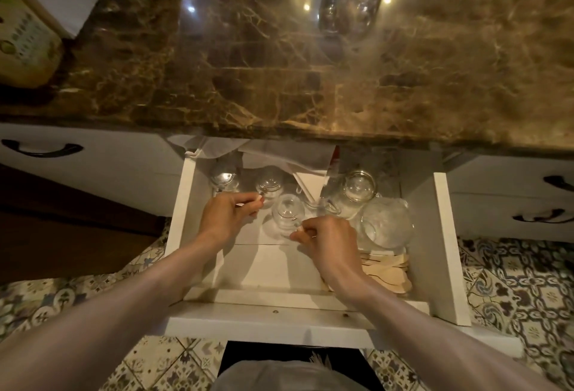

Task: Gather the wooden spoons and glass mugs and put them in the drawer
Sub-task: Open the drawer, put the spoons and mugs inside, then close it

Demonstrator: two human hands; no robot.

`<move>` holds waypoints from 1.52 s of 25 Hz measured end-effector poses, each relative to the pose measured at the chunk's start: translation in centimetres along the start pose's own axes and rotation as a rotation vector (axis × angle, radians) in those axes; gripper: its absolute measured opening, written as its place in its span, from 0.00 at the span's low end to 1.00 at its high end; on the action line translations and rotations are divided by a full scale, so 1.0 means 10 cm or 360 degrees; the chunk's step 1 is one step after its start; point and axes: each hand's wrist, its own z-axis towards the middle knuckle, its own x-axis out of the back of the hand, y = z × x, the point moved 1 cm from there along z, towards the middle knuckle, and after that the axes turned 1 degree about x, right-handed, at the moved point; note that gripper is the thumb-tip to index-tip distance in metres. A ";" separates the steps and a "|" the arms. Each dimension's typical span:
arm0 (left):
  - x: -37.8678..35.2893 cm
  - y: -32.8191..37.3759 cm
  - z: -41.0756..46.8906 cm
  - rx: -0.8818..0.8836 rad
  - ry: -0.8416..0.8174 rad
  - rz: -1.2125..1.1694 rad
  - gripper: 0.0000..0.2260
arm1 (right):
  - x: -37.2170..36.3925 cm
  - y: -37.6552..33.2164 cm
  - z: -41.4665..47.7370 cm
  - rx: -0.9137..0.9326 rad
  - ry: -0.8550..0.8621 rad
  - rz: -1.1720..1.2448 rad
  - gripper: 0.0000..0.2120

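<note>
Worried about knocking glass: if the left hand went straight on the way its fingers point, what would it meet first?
Probably the glass mug just beyond the left hand's fingertips; they may already touch, since depth is unclear.

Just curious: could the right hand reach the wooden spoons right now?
Probably yes: the spoons lie uncovered beside the right hand, though its fingers must first release a mug.
</note>
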 end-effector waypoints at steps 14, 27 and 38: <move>-0.03 -0.01 0.13 -0.0125 0.0119 0.0314 0.08 | -0.10 0.04 0.21 -0.0094 0.0095 0.0085 0.09; 0.50 0.90 -0.36 -0.0142 -0.0733 0.1102 0.22 | 0.77 -0.42 -0.05 -0.0183 -0.0822 -0.0265 0.16; 0.41 2.66 0.54 -0.1019 0.0211 -0.0169 0.05 | 2.35 -0.94 1.25 0.0160 0.0562 0.0739 0.05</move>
